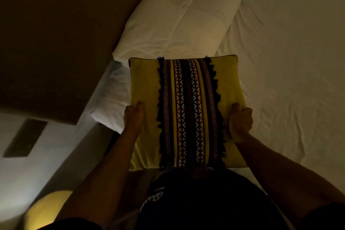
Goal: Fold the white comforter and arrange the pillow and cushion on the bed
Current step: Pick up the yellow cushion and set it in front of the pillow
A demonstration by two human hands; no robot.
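Note:
A yellow cushion (145, 84) with a dark patterned, fringed centre strip is held in front of me above the bed. My left hand (133, 117) grips its left edge and my right hand (240, 123) grips its right edge, thumbs on the front face. A white pillow (177, 24) lies beyond the cushion against the headboard. Another white pillow (112, 97) lies partly hidden under the cushion's left side. The white sheet of the bed (289, 80) spreads wrinkled to the right. No folded comforter is visible.
A brown headboard (56, 33) fills the upper left. Below it are a pale wall with a dark rectangular panel (25, 138) and a lit yellow lamp shade (46, 209) at the lower left. The room is dim.

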